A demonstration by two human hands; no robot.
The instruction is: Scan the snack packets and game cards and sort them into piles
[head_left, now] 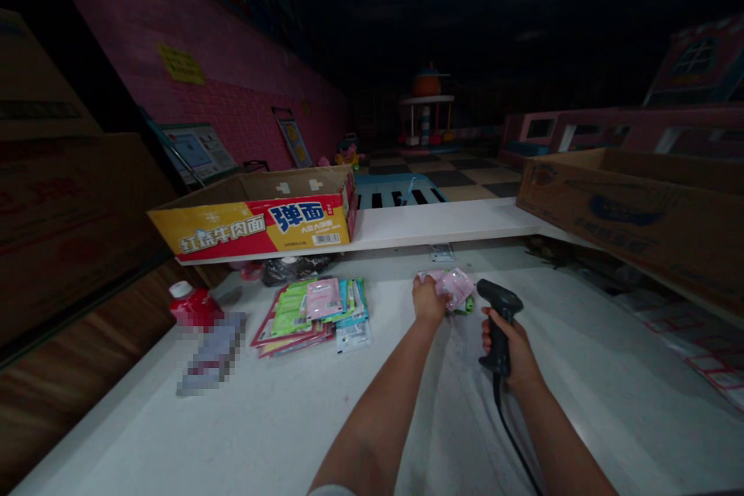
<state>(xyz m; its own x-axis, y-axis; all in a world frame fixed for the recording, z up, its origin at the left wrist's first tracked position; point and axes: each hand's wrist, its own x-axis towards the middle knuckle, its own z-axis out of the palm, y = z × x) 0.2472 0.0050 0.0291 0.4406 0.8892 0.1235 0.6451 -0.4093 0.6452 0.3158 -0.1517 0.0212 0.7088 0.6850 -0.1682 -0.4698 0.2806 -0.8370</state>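
My left hand (pixel 428 301) is closed on a small pink packet (pixel 456 287), held just above the white counter (pixel 291 418). My right hand (pixel 511 349) grips the handle of a black barcode scanner (pixel 498 308), whose head points toward the pink packet a few centimetres away. The scanner's cable (pixel 511 434) runs back along my right forearm. A loose stack of flat packets (pixel 314 314), green, pink and blue, lies on the counter to the left of my left hand.
A yellow and red noodle carton (pixel 261 217) sits on the raised white shelf (pixel 442 221), with a brown cardboard box (pixel 633 209) at the right. A red bottle (pixel 194 302) and a black bag (pixel 294 267) lie at the left. The room behind is dark.
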